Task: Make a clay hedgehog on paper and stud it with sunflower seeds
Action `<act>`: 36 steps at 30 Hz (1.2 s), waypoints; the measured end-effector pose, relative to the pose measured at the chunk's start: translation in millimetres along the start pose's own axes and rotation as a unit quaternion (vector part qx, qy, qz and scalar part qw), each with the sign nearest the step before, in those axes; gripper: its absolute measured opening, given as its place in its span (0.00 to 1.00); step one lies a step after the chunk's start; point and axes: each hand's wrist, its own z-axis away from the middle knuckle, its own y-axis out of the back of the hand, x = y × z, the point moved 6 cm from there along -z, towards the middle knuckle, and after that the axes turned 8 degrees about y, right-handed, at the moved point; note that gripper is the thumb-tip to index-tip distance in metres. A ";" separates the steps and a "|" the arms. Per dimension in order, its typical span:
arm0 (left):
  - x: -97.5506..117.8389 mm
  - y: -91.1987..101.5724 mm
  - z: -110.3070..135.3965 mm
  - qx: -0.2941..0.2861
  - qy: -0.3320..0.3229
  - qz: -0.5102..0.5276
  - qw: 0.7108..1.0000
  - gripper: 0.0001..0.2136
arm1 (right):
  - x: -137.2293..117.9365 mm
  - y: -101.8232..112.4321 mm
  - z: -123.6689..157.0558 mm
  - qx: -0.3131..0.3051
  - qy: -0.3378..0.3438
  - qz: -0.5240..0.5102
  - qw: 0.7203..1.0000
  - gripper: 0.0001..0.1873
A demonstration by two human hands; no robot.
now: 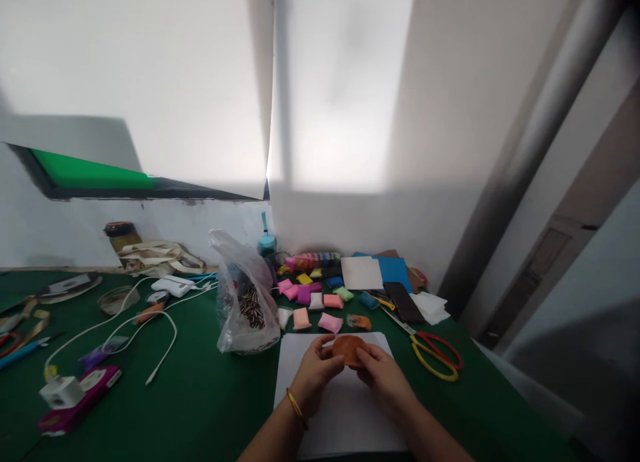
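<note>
A flattened, rounded piece of orange-brown modelling clay (349, 350) is held up between my two hands, above a sheet of white paper (340, 422). My left hand (316, 369) pinches its left edge between thumb and fingers; a gold bangle circles that wrist. On the opposite edge, my right hand (384, 374) presses with thumb and fingertips. Just beyond the paper lie a pink clay packet (331, 323), a peach one (301, 319) and a crumpled wrapper with orange in it (360, 323). The undersides of the fingers are hidden.
Scissors (435, 357) with red and yellow handles lie right of the paper, near a dark phone (403, 302). A clear plastic bag (245, 302) with small dark pieces stands left. White cables and a magenta power strip (80, 402) occupy the green table's left side.
</note>
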 end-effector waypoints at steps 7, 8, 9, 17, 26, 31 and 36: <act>-1.0 5.8 -1.4 0.019 -0.010 -0.053 0.998 0.23 | -4.5 -2.2 0.4 -0.027 0.024 0.094 0.995 0.23; -1.3 6.1 -1.1 0.019 0.000 -0.055 0.998 0.22 | -7.1 -1.7 1.0 -0.024 0.033 0.114 0.993 0.22; -1.7 7.4 -0.8 0.029 0.010 -0.055 0.998 0.21 | -9.2 -1.6 1.6 -0.023 0.038 0.131 0.990 0.21; -2.2 13.8 2.6 0.064 0.060 -0.059 0.994 0.20 | -14.0 -4.6 7.7 -0.061 0.015 0.144 0.988 0.22; 9.5 17.7 20.7 0.068 -0.054 -0.417 0.905 0.20 | -13.2 11.1 7.5 -0.065 0.088 0.323 0.940 0.19; 10.6 10.0 33.9 0.060 -0.106 -0.610 0.783 0.20 | -18.2 11.5 9.7 -0.068 0.115 0.396 0.908 0.17; 9.6 9.7 42.9 0.078 -0.128 -0.645 0.749 0.24 | -13.4 16.5 5.9 -0.048 0.107 0.420 0.900 0.17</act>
